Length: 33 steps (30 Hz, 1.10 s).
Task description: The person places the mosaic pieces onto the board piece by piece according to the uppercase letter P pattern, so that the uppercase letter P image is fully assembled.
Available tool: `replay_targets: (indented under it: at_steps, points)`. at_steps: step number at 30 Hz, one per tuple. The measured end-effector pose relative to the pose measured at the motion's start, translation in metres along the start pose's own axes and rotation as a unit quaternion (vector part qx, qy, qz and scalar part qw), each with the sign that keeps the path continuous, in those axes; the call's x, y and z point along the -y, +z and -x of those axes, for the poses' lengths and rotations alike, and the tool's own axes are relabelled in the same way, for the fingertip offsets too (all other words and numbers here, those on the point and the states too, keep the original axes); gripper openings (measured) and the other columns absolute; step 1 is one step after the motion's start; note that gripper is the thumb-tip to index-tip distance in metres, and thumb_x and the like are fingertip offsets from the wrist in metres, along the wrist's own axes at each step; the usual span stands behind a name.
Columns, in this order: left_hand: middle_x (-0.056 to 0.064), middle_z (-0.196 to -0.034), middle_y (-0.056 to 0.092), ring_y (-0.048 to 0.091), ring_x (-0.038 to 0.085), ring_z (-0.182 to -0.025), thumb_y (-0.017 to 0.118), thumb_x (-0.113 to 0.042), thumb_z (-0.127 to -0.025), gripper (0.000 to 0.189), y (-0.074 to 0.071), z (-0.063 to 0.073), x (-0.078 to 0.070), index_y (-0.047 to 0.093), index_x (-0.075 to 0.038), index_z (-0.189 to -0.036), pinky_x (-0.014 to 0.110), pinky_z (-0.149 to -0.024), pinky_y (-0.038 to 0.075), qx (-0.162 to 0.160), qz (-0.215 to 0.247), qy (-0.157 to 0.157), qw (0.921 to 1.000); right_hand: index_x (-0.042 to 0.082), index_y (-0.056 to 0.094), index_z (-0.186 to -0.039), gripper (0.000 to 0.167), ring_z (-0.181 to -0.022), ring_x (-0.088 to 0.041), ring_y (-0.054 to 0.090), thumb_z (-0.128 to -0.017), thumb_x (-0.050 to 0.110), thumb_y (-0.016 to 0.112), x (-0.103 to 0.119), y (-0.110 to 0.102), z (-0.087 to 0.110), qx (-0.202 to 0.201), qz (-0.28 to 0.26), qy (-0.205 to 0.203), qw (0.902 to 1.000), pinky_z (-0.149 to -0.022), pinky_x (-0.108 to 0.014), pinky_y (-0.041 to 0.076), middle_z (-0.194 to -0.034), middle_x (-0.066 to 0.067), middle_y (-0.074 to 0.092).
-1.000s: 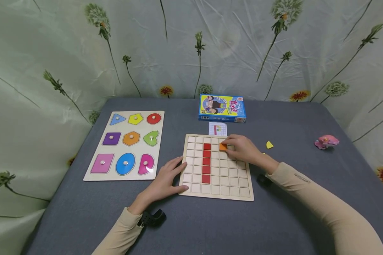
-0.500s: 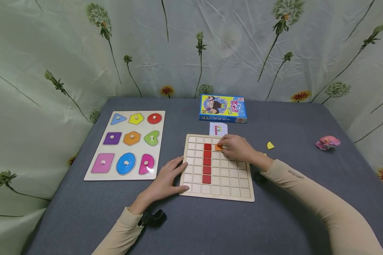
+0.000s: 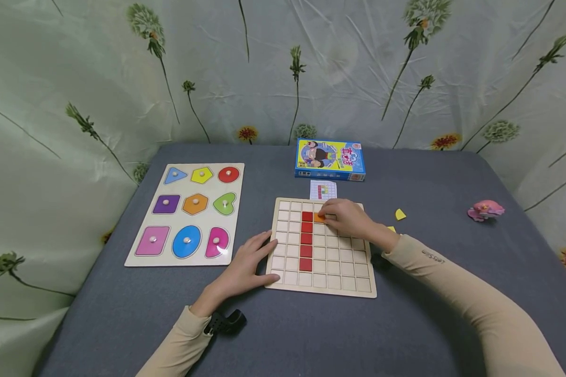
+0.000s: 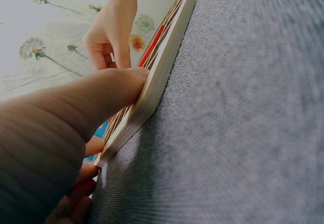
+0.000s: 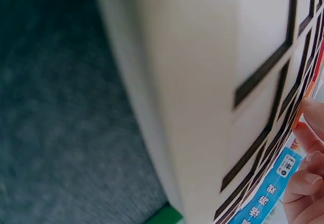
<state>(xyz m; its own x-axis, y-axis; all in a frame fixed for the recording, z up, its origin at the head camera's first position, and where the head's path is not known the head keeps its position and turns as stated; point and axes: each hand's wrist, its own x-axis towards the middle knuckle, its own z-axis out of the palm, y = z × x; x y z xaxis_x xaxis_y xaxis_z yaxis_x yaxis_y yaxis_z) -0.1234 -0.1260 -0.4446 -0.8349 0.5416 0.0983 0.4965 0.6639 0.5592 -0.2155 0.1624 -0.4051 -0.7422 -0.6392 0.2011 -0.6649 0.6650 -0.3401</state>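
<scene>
A wooden grid board (image 3: 340, 290) lies on the table, with a column of several red square tiles (image 3: 306, 239) set in its cells. My right hand (image 3: 349, 217) pinches a small orange tile (image 3: 318, 218) at the board, just right of the top red tile. Fingers hide part of this orange piece; its edge also shows in the right wrist view. On the board's left side rests my left hand (image 3: 242, 266), fingers spread along the edge. Its thumb (image 4: 121, 84) lies on the board's rim near the corner in the left wrist view.
A shape puzzle board (image 3: 181, 264) with knobbed pieces lies left. Behind the grid are a small pattern card (image 3: 323, 190) and a blue-and-yellow box (image 3: 330, 159). To the right sit a yellow piece (image 3: 400, 214), another partly hidden one (image 3: 391, 229), and a pink toy figure (image 3: 485, 210).
My right hand has slid the orange tile leftward, from a cell away to beside the top red tile. The left hand has stayed on the board's edge.
</scene>
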Motion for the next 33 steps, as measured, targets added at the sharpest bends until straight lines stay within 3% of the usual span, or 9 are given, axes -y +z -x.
replay_targets:
  at_steps: [4,15,25,33]
  points:
    - [0.014,-0.153,0.03,0.027,0.034,-0.14,0.072,-0.039,-0.079,0.078,0.0,0.0,0.0,0.04,-0.008,-0.143,0.061,-0.107,0.027,0.0,0.003,0.001,1.0,0.003,0.072,-0.1,0.017,-0.094,-0.024,0.066,-0.084,0.005,0.066,-0.001,-0.002,0.002,-0.003,-0.008,0.005,0.9999,-0.084,-0.04,0.053,-0.1,-0.011,0.07]
    - [0.014,-0.153,0.031,0.028,0.035,-0.14,0.072,-0.038,-0.079,0.076,0.001,-0.001,0.0,0.041,-0.008,-0.142,0.061,-0.106,0.028,-0.008,-0.002,0.012,0.9999,0.006,0.072,-0.103,0.02,-0.1,-0.024,0.065,-0.085,0.011,0.067,-0.007,-0.011,0.013,0.0,-0.011,0.076,0.9971,-0.084,-0.041,0.053,-0.105,-0.009,0.068]
    - [0.015,-0.152,0.032,0.03,0.035,-0.139,0.073,-0.037,-0.078,0.076,0.0,-0.001,-0.002,0.042,-0.007,-0.141,0.061,-0.106,0.029,-0.013,-0.005,0.014,0.9998,0.005,0.071,-0.103,0.019,-0.098,-0.025,0.064,-0.086,0.012,0.066,-0.013,-0.022,0.031,-0.009,-0.014,0.086,0.9962,-0.083,-0.042,0.052,-0.104,-0.01,0.068]
    - [0.015,-0.152,0.031,0.029,0.035,-0.139,0.073,-0.037,-0.079,0.076,-0.001,0.002,0.001,0.041,-0.007,-0.142,0.061,-0.105,0.029,-0.012,-0.011,0.013,0.9998,0.002,0.071,-0.103,0.02,-0.094,-0.026,0.066,-0.085,0.008,0.066,-0.021,-0.023,0.045,-0.039,-0.009,0.077,0.9963,-0.078,-0.042,0.053,-0.104,-0.012,0.068]
